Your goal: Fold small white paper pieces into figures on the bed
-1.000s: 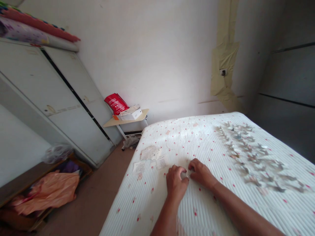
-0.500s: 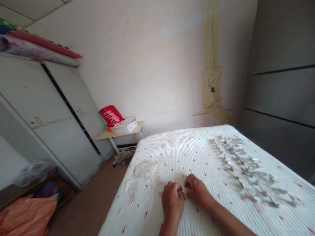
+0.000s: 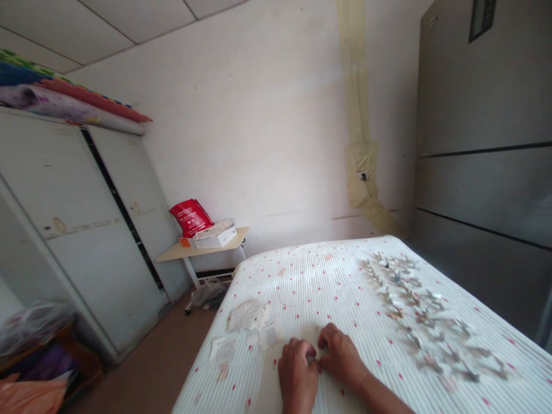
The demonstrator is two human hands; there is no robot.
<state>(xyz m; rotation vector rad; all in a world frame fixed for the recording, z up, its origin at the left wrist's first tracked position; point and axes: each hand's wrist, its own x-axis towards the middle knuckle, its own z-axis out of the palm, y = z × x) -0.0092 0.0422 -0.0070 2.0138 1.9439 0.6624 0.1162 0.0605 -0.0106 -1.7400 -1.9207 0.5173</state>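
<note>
Facing open bed [image 3: 310, 287], left hand [image 3: 297, 374], right hand [image 3: 342, 357] inside left edge [image 3: 207, 348].

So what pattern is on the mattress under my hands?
The mattress is white with narrow stripes and scattered small red spots, best seen in the head view.

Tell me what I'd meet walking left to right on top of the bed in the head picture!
Papers → left hand → right hand → little shapes.
</note>
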